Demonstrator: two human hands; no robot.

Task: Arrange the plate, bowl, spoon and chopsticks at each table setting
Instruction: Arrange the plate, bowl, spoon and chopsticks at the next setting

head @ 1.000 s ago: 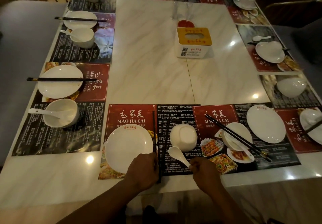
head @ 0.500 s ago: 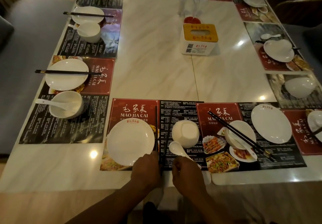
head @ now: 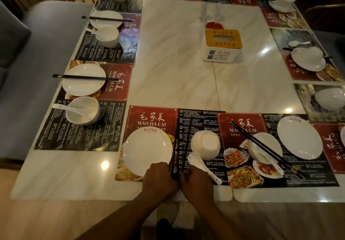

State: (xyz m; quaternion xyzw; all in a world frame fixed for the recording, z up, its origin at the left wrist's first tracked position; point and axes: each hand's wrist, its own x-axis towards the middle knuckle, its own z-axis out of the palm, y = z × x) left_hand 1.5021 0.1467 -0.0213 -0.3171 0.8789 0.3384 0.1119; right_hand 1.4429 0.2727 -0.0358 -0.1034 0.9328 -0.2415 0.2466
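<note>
At the near setting a white plate point(head: 147, 150) lies on a red placemat. Right of it a pair of dark chopsticks point(head: 174, 157) points away from me, its two sticks slightly apart. An upside-down white bowl point(head: 205, 144) and a white spoon point(head: 201, 165) lie further right. My left hand point(head: 160, 178) and my right hand point(head: 197, 182) sit side by side at the table edge. Both have curled fingers pinching the near ends of the chopsticks. The stick tips under my fingers are hidden.
The setting to the right has a bowl crossed by chopsticks point(head: 261, 146) and a separate plate point(head: 298, 137). Left-side settings have plates with chopsticks point(head: 84, 77) on top and a bowl holding a spoon point(head: 82, 111). A tissue box point(head: 221, 45) stands mid-table.
My right hand has moved left from beside the spoon's handle to the chopsticks' near ends, meeting my left hand. The plate, bowl and spoon have not moved.
</note>
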